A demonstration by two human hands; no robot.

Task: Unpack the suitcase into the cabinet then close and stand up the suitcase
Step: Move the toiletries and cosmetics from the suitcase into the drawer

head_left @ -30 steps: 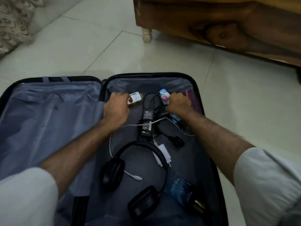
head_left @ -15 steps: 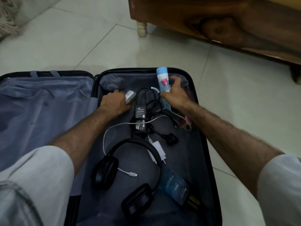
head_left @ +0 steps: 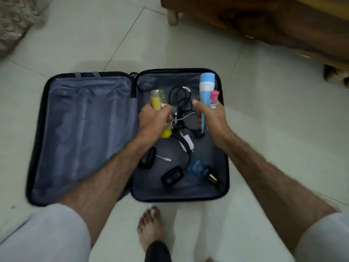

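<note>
Open black hard-shell suitcase with grey fabric lining [head_left: 85,129] flat on pale floor tiles, viewed from above. To the left of both hands, bare lid half, nothing in it.

Left hand [head_left: 154,120], closed around a clear bottle of yellow liquid [head_left: 158,100], lifted above the right half. Between the two hands, black power adapter with tangled black cable [head_left: 179,103]. Below and nearer than the hands, white plug charger [head_left: 188,144], black over-ear headphones [head_left: 170,176] and a blue glass bottle with gold cap [head_left: 200,168], all lying on the lining.

Right hand [head_left: 212,118], wrapped around a tall light-blue and white tube [head_left: 205,91] together with a smaller pink-capped item [head_left: 214,96], too blurred to identify.

Beyond the right hand, dark wooden furniture on short legs [head_left: 264,19]; unclear whether this is the cabinet.

Step in hand, by judgement: unpacking, with toiletries lifted clear. Next move: carrying both handfuls to the cabinet without dropping the doubled-up right load, then back for the electronics. Closing and standing up not yet possible.
</note>
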